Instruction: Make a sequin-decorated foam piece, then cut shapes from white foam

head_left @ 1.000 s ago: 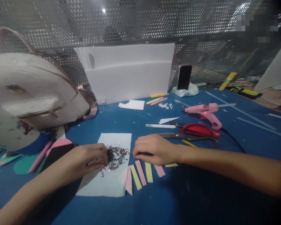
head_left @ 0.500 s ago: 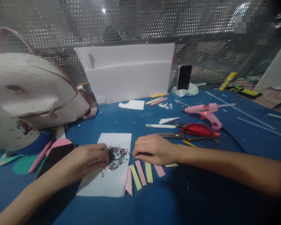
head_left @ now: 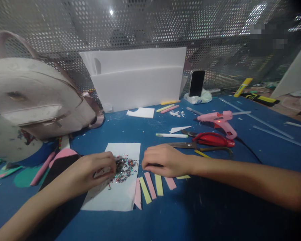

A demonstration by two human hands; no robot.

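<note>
My left hand (head_left: 100, 169) is over the white sheet of paper (head_left: 117, 201), its fingers bent together at the left edge of a loose pile of shiny multicoloured bits (head_left: 126, 169). What its fingertips hold, if anything, is hidden. To the right of the paper, my right hand (head_left: 165, 160) rests low on the table, with fingers curled under and their tips out of sight. Pink and yellow strips (head_left: 150, 185) lie fanned out just below it. Behind the right hand are the scissors (head_left: 183, 145), partly covered.
A pink glue gun (head_left: 217, 118) and red-handled pliers (head_left: 213, 139) lie at the right on the blue table (head_left: 130, 134). White boards (head_left: 137, 87) lean at the back beside a phone (head_left: 197, 83). A pale backpack (head_left: 37, 97) and a dark flat object (head_left: 57, 170) occupy the left.
Both hands stay in nearly the same places; the left fingers shift very slightly at the pile's edge. The whole view has drifted a little.
</note>
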